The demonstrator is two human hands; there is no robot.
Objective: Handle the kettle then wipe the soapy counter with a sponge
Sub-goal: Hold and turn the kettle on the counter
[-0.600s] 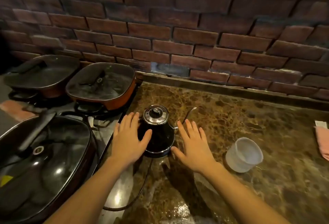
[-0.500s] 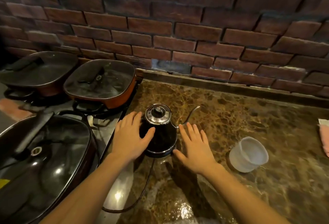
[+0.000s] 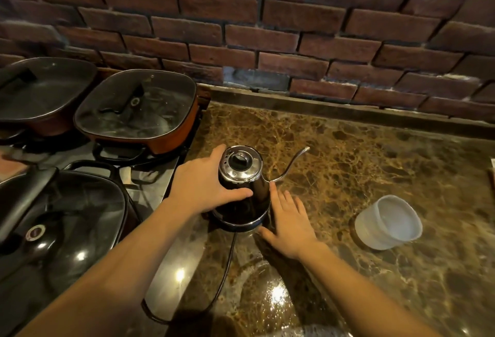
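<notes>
A small black kettle [image 3: 245, 197] with a shiny steel lid and a thin curved spout stands on its round base on the brown marble counter [image 3: 348, 165]. My left hand [image 3: 205, 186] wraps the kettle's left side, thumb across its front. My right hand [image 3: 290, 220] lies flat against the kettle's right side and base, fingers straight and together. A black cord [image 3: 226, 264] runs from the base toward me. The counter near me looks wet and glossy. No sponge is in view.
A white plastic cup [image 3: 388, 222] stands right of the kettle. Left of the counter is a stove with three lidded pans: an orange one [image 3: 139, 111], a dark one [image 3: 42, 92] behind it, a black one [image 3: 53, 224] in front. A brick wall [image 3: 267, 28] backs the counter.
My left hand has closed further around the kettle, thumb now across its front. My right hand has pressed in against the kettle's right side. The view has shifted slightly.
</notes>
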